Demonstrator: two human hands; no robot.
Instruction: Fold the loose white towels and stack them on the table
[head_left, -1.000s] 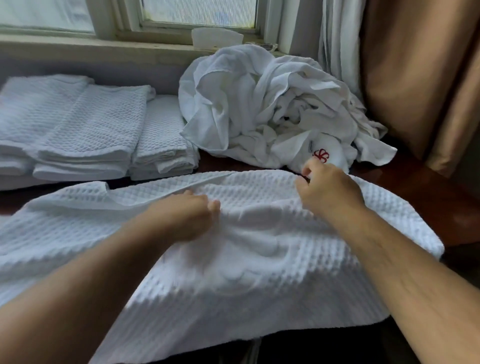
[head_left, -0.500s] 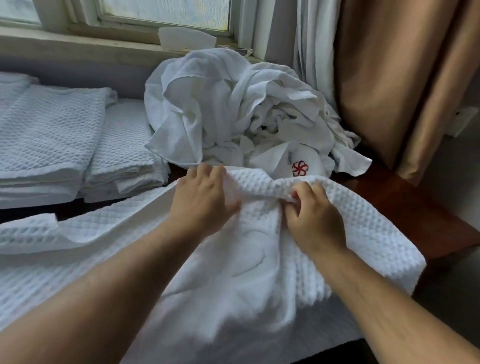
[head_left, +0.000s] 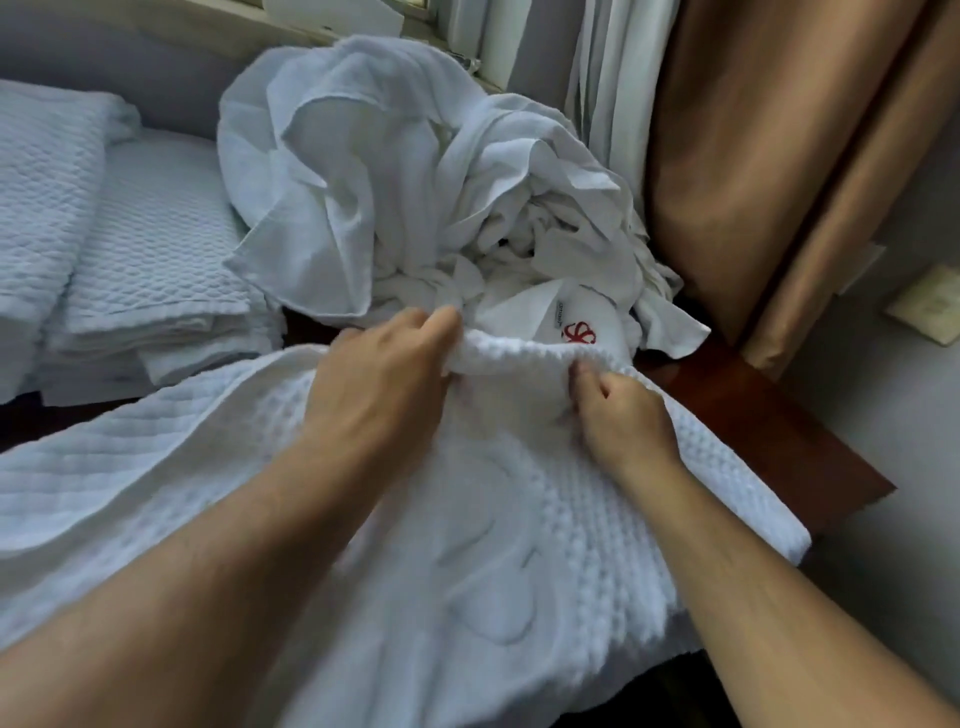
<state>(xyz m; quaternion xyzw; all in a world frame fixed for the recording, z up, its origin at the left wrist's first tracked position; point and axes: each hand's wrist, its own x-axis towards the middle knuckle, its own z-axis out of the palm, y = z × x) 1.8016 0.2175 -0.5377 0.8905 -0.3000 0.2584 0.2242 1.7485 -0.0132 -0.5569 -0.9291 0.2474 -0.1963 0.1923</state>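
Two hands on one towel. The left hand (head_left: 384, 379) and right hand (head_left: 618, 415) are both curled onto the far hem of the waffle towel (head_left: 493, 545), pinching it up into a ridge. They sit close together with a short run of hem between them.

Key geometry: the towel's long axis runs left-right across the desk (head_left: 753, 415), square to my forearms. Both grips are bunched toward the right half. The right end is just beside the right hand, while the left end trails well off to the lower left, so it's the left hand's reach if the grip needs widening. The near side seems to drape over the desk's front edge, but I can't confirm that.

My read: a lengthwise fold is in progress, and the hem has to come toward me over the body of the towel.

Around it:
- The loose pile (head_left: 389, 182) sits directly behind the hem, touching or nearly so. A piece with a red logo (head_left: 579, 332) is just past the ridge. Snag risk if the hem goes forward instead of back.
- The folded stacks (head_left: 145, 260) are back-left, nearer the left hand, with a clear path along the desk.
- The curtain (head_left: 753, 156) is to the right, apart from the towel.
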